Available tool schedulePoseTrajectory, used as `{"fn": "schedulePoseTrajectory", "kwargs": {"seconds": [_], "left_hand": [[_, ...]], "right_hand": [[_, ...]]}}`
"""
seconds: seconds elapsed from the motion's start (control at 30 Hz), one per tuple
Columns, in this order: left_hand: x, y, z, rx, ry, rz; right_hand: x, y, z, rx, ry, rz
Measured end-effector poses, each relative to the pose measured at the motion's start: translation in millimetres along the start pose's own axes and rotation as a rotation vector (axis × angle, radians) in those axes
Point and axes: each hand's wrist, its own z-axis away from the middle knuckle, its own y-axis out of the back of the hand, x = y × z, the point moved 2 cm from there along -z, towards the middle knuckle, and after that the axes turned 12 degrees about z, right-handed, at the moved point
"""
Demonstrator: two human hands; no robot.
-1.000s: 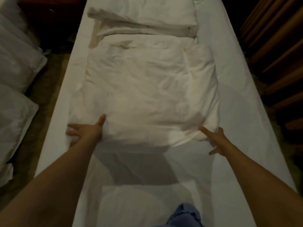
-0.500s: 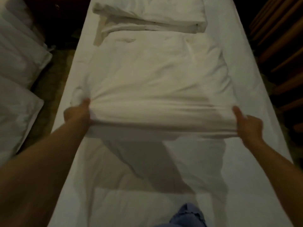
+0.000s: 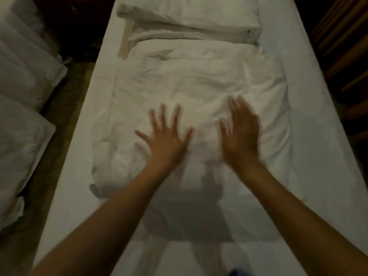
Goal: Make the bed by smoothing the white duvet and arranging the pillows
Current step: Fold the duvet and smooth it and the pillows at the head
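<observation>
A: Two spare pillows (image 3: 22,108) lie beside the bed (image 3: 75,196) at the left, I think kept off it while the duvet is flattened.

B: And on the bed?

A: One white duvet (image 3: 199,80), folded narrow, lies along the middle. The left hand (image 3: 166,140) is flat on it with fingers spread, gripping nothing. The right hand (image 3: 242,132), blurred, is also flat and holds nothing. I judge both palms press the creases out.

B: More pillows?

A: One pillow (image 3: 215,10) at the head end, touching the duvet's far edge.
</observation>
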Motion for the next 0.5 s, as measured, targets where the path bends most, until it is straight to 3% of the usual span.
{"fn": "schedulePoseTrajectory", "kwargs": {"seconds": [0.07,0.1,0.17,0.23,0.3,0.4,0.43,0.5], "left_hand": [[-21,-29,-4,-0.204,-0.078,-0.198],[-47,-34,-6,-0.248,-0.042,-0.252],[-95,-29,-14,-0.241,0.066,-0.312],[-109,-15,-22,-0.228,0.159,-0.339],[-78,-12,-30,-0.169,0.152,-0.259],[-25,-30,-36,-0.068,-0.036,-0.156],[-22,-35,-34,-0.105,-0.055,-0.163],[-41,-39,-22,-0.204,0.03,-0.164]], "right_hand": [[7,-39,14,-0.475,0.284,0.279],[38,-58,25,-0.718,0.251,0.382],[105,-74,33,-0.919,-0.009,0.471],[125,-66,17,-0.938,-0.197,0.44],[97,-54,-8,-0.813,-0.257,0.325],[24,-51,-33,-0.482,-0.027,0.188],[14,-56,-30,-0.494,0.067,0.191],[27,-75,-9,-0.731,0.051,0.236]]}}
